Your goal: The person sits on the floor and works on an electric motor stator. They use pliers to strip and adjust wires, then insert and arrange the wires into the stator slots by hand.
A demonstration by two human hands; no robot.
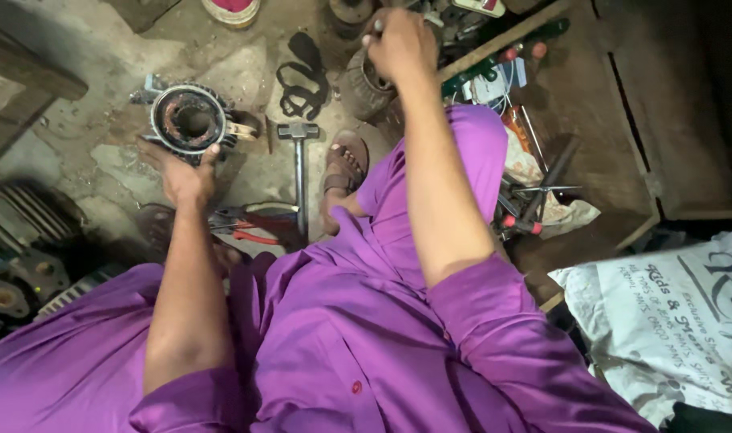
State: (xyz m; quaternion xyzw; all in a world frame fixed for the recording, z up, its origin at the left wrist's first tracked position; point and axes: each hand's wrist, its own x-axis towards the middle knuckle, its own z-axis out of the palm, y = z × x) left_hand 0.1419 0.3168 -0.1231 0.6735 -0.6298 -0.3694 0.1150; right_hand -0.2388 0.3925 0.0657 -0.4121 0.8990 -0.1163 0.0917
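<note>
My left hand [183,175] grips the near rim of a round, rusty motor stator [188,119] that rests on the dirty concrete floor. My right hand [400,44] reaches far forward and closes around a small metal tool, its tip showing above the fist, over a second ribbed cylindrical motor part [364,87]. A steel hammer [299,164] lies between the two hands. Red-handled pliers [250,226] lie by my left forearm. My purple sleeves and lap fill the bottom of the view.
My sandalled foot [342,172] rests beside the hammer. A black strap [302,76] lies on the floor. Screwdrivers and cutters [530,200] clutter the wooden platform [622,120] at right. A printed white sack [671,321] sits at lower right, finned motor housings [25,256] at left.
</note>
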